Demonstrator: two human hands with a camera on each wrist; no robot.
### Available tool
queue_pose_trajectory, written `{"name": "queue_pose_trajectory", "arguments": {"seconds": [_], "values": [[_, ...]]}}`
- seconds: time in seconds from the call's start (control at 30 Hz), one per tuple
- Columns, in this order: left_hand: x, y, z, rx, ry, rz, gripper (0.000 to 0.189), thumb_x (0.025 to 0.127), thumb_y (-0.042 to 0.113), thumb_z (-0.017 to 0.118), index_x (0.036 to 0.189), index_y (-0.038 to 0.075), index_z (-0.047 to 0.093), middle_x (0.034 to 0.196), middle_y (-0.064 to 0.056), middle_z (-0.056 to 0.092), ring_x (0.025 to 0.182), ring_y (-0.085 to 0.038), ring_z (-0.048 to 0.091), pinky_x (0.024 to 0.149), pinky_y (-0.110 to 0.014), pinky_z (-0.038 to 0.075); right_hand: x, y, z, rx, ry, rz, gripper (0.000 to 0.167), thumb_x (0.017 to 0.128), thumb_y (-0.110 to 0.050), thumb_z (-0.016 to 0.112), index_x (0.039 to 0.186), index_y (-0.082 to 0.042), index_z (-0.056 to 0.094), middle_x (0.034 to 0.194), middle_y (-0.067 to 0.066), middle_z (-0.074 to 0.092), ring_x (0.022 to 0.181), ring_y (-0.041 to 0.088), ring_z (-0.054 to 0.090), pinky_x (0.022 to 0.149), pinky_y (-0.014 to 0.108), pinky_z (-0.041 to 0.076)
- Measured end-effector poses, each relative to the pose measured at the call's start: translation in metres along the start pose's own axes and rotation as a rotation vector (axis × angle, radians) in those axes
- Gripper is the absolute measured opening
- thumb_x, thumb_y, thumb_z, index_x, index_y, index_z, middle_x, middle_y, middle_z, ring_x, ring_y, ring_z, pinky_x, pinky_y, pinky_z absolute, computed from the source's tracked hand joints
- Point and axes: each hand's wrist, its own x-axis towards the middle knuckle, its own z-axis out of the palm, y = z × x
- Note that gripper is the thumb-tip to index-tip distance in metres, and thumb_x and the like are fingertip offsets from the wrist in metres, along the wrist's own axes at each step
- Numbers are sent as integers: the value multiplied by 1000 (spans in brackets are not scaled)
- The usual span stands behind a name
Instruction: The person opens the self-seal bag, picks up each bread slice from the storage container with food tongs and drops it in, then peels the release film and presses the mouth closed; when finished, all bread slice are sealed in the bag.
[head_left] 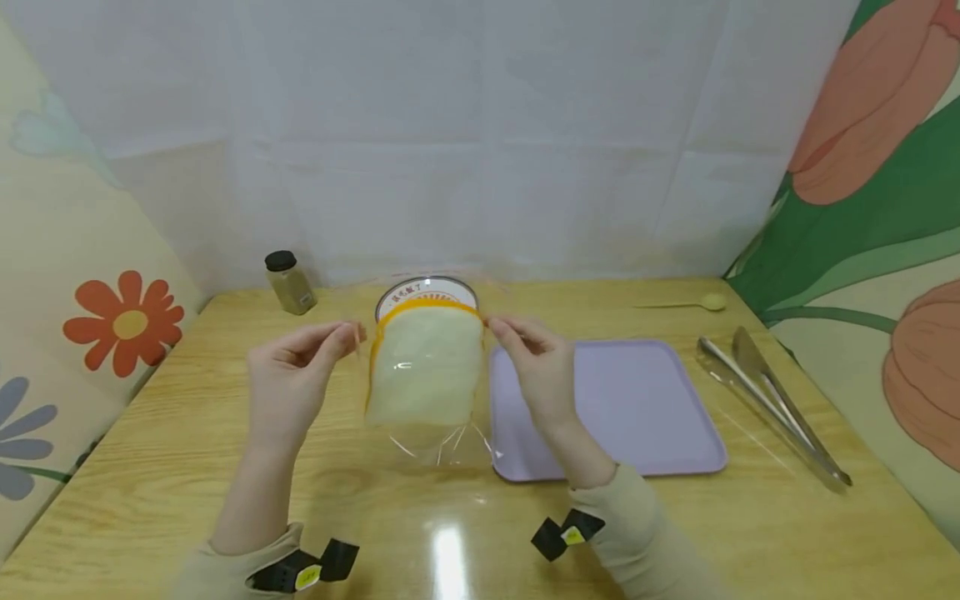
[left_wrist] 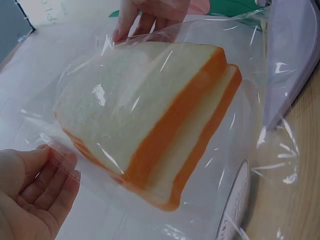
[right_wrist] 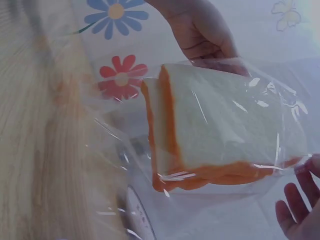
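Observation:
Two slices of bread [head_left: 427, 362] with orange crusts sit inside a clear plastic bag [head_left: 442, 446], held up above the table. My left hand [head_left: 300, 367] pinches the bag's left side between thumb and fingers. On the other side my right hand [head_left: 536, 367] pinches the bag near the bread's upper right corner. The left wrist view shows the two bread slices [left_wrist: 150, 110] lying one against the other, slightly offset. In the right wrist view the clear film [right_wrist: 295, 110] stretches past the crusts toward the right fingertips.
Behind the bread stands a white plate or bowl [head_left: 405, 292] with a dark rim and printed writing. A lilac tray [head_left: 637, 408] lies to the right, with metal tongs [head_left: 780, 408] beyond it. Farther back are a pale spoon [head_left: 712, 302] and a black-capped jar [head_left: 290, 283].

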Motion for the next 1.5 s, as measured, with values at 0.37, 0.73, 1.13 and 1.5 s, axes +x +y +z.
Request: {"name": "queue_pose_trajectory", "arguments": {"seconds": [0.37,0.73,1.13,1.5], "values": [[-4,7,3,64,86,43,16,86,5,66,93,-10,70,78,20,70,71,0,67,62,-10,52,8,-10,-3,-68,-44,52,16,84,-4,68,94,8,70,94,19,71,78,2,64,73,19,54],[-3,13,-1,32,55,12,16,86,8,67,92,-7,71,78,14,72,72,-3,67,69,-12,54,12,-19,-12,28,-43,83,19,84,-2,68,96,13,68,84,-7,74,83,7,67,77,20,55],[0,8,2,-99,70,-69,12,87,4,65,89,-6,70,77,9,73,75,-6,68,72,-16,56,13,-12,-7,58,-61,155,18,86,1,64,99,14,66,85,-3,74,79,7,66,78,24,56],[0,6,-1,-244,8,-99,13,91,8,60,94,-4,66,85,2,74,81,-9,70,78,-21,56,15,-10,-4,220,-116,143,21,89,5,58,101,22,58,84,-9,74,80,10,69,84,32,57]]}}
